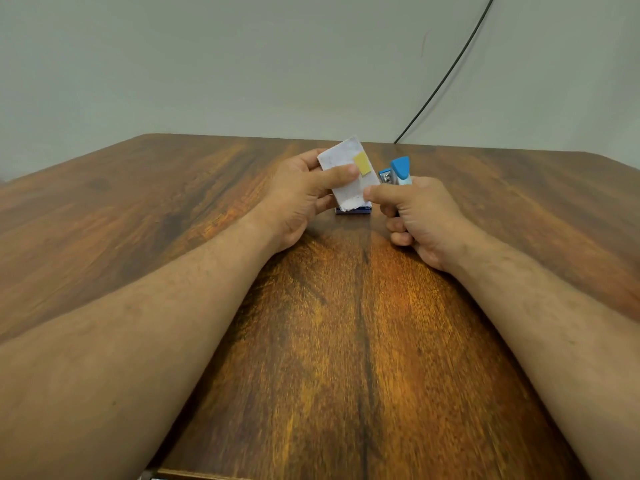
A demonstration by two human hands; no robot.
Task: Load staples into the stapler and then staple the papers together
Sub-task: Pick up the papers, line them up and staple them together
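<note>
My left hand (304,195) pinches a small stack of white papers (341,168) with a yellow slip (362,163) on top, thumb across the front. It holds them tilted above the wooden table (311,341). My right hand (415,216) grips a small blue stapler (398,172) upright, nose up, just right of the papers. The right thumb tip touches the papers' lower right corner. A small dark blue staple box (353,211) lies on the table under the papers, mostly hidden.
A black cable (450,71) runs down the pale wall to the table's far edge behind the stapler. The table's near edge shows at the bottom of the view.
</note>
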